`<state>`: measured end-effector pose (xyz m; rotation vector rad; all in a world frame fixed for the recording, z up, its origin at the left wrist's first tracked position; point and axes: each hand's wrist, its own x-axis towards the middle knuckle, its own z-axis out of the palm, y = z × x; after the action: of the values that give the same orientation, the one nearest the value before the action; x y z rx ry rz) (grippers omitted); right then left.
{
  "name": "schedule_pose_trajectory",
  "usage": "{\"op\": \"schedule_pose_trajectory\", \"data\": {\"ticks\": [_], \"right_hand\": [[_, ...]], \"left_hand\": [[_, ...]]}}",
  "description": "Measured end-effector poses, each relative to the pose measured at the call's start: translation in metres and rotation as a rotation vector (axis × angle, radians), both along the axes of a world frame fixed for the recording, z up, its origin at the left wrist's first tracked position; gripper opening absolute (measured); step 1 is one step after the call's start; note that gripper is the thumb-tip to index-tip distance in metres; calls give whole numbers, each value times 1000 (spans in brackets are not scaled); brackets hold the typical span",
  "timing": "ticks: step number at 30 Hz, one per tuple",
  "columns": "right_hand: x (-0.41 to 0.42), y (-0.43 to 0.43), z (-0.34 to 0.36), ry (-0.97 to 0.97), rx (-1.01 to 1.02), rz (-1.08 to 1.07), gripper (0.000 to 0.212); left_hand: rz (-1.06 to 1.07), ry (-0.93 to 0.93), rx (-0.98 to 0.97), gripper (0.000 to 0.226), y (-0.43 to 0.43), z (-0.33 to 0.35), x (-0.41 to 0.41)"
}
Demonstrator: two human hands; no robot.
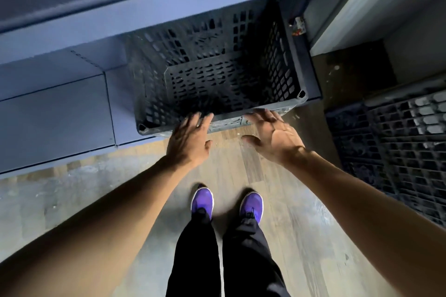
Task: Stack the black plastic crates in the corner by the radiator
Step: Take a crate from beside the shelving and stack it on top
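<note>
A black perforated plastic crate point(217, 75) stands open side up against the blue-grey wall unit, straight ahead of me. It looks empty. My left hand point(190, 140) hovers palm down at the crate's near rim, fingers spread, holding nothing. My right hand point(272, 135) is beside it, palm turned up and fingers apart, its fingertips at the same rim. More black lattice crates point(395, 147) sit at the right edge, seen from above.
A blue-grey panelled casing point(55, 108) runs along the left and back. A dark gap of floor point(347, 75) lies between the two crate groups, with a pale wall beyond. Small litter point(298, 26) sits behind the crate. My purple shoes point(226, 202) stand on wood-look flooring.
</note>
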<state>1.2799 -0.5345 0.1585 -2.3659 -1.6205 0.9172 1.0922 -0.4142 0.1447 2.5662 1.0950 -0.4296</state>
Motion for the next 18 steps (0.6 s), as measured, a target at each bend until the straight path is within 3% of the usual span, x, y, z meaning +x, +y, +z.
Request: {"op": "schedule_pose_trajectory", "data": {"ticks": [8,14,18], "right_hand": [[17,24,-44,-193,-124,101,75],[21,44,-59,-236,-96,48,50],[33,60,-69,-200,-322,47,41]], "left_hand": [[45,15,-22,58,24,-43,16],[132,116,-185,50,45,-53,23],[44,226,-111,29,53,-58,25]]}}
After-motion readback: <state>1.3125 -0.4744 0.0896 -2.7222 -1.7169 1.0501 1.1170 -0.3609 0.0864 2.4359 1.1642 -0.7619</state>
